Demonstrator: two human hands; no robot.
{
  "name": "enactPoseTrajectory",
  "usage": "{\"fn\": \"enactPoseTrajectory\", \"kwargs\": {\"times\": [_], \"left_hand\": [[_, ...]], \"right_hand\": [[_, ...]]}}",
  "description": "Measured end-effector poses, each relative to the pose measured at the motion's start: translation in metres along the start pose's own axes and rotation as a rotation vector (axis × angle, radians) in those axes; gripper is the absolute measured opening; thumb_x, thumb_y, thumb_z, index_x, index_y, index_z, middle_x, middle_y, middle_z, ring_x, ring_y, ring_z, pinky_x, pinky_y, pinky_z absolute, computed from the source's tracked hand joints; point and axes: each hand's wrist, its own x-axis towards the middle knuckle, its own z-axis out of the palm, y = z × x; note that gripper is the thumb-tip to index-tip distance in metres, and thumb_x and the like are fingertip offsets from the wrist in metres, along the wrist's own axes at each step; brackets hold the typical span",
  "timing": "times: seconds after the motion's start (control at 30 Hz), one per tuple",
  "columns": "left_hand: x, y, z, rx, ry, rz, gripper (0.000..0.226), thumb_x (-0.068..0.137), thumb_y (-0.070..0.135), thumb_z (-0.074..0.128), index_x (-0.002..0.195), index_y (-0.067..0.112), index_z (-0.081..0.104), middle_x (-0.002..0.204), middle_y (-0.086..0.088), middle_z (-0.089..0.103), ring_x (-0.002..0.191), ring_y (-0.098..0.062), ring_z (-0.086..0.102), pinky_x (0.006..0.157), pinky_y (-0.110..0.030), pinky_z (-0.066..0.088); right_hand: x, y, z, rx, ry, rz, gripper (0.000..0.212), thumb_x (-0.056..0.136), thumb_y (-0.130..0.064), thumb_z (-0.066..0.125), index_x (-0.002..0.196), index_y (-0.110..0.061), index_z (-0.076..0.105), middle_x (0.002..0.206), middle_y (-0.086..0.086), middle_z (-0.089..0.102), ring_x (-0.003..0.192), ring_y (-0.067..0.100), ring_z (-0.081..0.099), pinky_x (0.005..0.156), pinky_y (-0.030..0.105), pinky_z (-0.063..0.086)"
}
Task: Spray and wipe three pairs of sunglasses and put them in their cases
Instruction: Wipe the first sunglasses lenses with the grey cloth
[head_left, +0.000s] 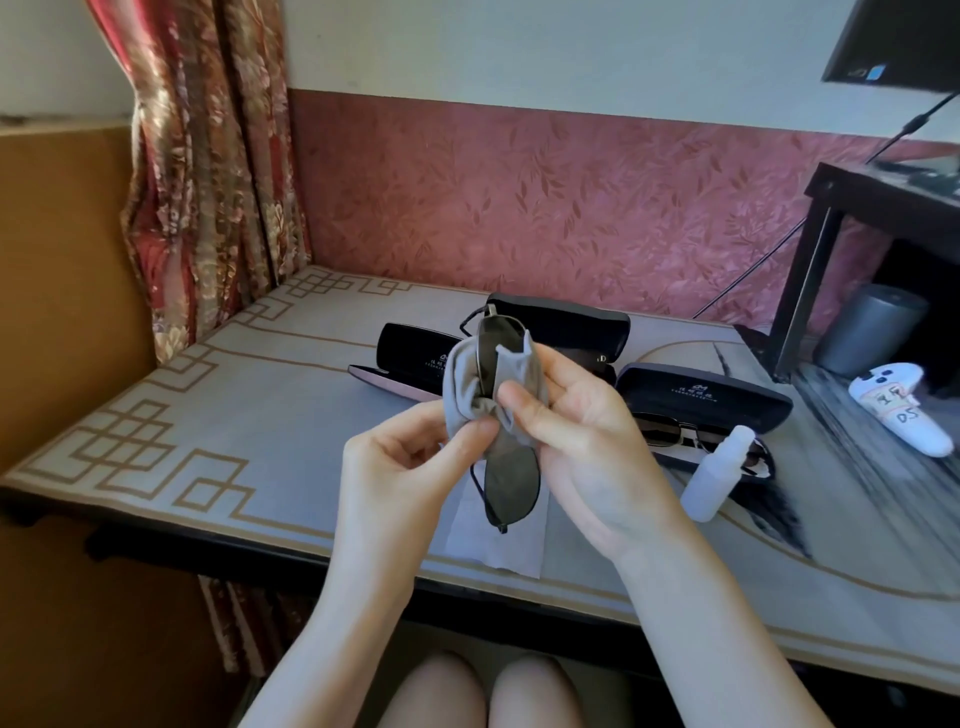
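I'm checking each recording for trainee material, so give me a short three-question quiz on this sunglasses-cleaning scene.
1. True or false: the spray bottle is held in a hand.
2. What lies in the open case nearest the bottle? A a pair of sunglasses; B keys; C nothing.
3. Fill in: the left hand and right hand hold a grey ____ round the raised sunglasses.
Key: 1 false, it stands on the table; 2 A; 3 cloth.
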Motion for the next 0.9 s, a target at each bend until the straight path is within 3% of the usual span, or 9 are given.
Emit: {"fn": "enactPoseTrajectory", "kwargs": {"times": [0.07,0.17,0.37,0.43,0.5,0.57,0.73,0.8,0.9], "left_hand": [[-0.001,0.002,0.001,-0.04,-0.019,-0.009,0.012,0.077,0.009,0.069,0.085,0.014,0.076,0.081,-0.003,0.077,0.079,-0.013,0.073,0.072,-0.019,0.055],[-0.003,0.003,0.003,-0.058,-0.026,-0.016,0.017,0.071,0.015,0.068,0.087,0.012,0.076,0.082,-0.003,0.077,0.081,-0.014,0.073,0.072,-0.017,0.054],[-0.005,0.003,0.003,-0.002,-0.034,-0.017,0.015,0.072,0.018,0.068,0.085,0.015,0.076,0.082,-0.002,0.077,0.081,-0.014,0.073,0.074,-0.018,0.054],[-0.005,0.0,-0.001,0.045,-0.022,-0.019,0.011,0.073,0.023,0.074,0.082,0.022,0.078,0.081,-0.001,0.077,0.083,-0.024,0.072,0.078,-0.031,0.057],[-0.005,-0.003,-0.005,0.104,-0.02,-0.009,0.011,0.074,0.035,0.079,0.082,0.028,0.079,0.081,-0.005,0.076,0.087,-0.045,0.064,0.086,-0.054,0.053],[-0.005,-0.004,-0.009,0.144,-0.007,0.0,0.019,0.071,0.044,0.073,0.082,0.03,0.077,0.082,-0.008,0.075,0.087,-0.052,0.059,0.086,-0.062,0.048],[-0.007,-0.001,-0.015,0.187,0.088,0.097,0.008,0.088,0.022,0.066,0.093,0.027,0.068,0.095,0.004,0.072,0.09,-0.015,0.067,0.086,-0.037,0.051],[-0.01,0.002,-0.015,0.224,0.155,0.177,0.011,0.085,0.02,0.061,0.093,0.026,0.063,0.095,0.009,0.068,0.087,-0.01,0.063,0.078,-0.028,0.05],[-0.016,0.008,-0.007,0.296,0.192,0.283,0.005,0.085,0.019,0.062,0.09,0.021,0.06,0.089,0.01,0.064,0.085,-0.012,0.06,0.076,-0.029,0.046]], "right_hand": [[-0.002,0.0,-0.003,0.033,-0.045,0.002,0.034,0.089,0.001,0.056,0.124,-0.002,0.057,0.108,0.011,0.068,0.1,0.021,0.065,0.086,0.033,0.055],[-0.004,-0.002,-0.009,0.036,-0.093,0.012,0.035,0.088,0.003,0.055,0.122,-0.002,0.058,0.106,0.009,0.069,0.098,0.021,0.065,0.085,0.031,0.054],[-0.006,-0.002,-0.015,-0.063,-0.056,0.013,0.032,0.086,0.0,0.058,0.117,-0.002,0.062,0.105,0.01,0.07,0.099,0.024,0.066,0.092,0.043,0.054],[-0.008,-0.002,-0.014,-0.095,0.005,0.004,0.028,0.083,-0.003,0.065,0.112,-0.004,0.065,0.1,0.008,0.073,0.095,0.021,0.068,0.086,0.035,0.055],[-0.009,-0.002,-0.013,-0.106,0.067,0.0,0.026,0.076,-0.009,0.068,0.102,-0.006,0.068,0.09,0.004,0.074,0.084,0.016,0.07,0.079,0.029,0.055],[-0.009,-0.003,-0.011,-0.107,0.129,-0.01,0.026,0.07,-0.014,0.07,0.094,-0.007,0.07,0.082,0.002,0.075,0.078,0.014,0.07,0.076,0.026,0.055],[-0.007,-0.006,-0.011,-0.056,0.309,-0.052,0.027,0.062,-0.015,0.074,0.086,-0.006,0.071,0.077,0.002,0.075,0.071,0.012,0.07,0.068,0.017,0.053],[-0.007,-0.005,-0.01,-0.059,0.35,-0.046,0.029,0.061,-0.018,0.075,0.087,-0.005,0.071,0.078,0.003,0.075,0.073,0.013,0.07,0.069,0.017,0.053],[-0.007,-0.004,-0.008,-0.062,0.382,-0.035,0.029,0.063,-0.02,0.075,0.086,-0.002,0.07,0.076,0.005,0.073,0.071,0.013,0.068,0.068,0.017,0.053]]}}
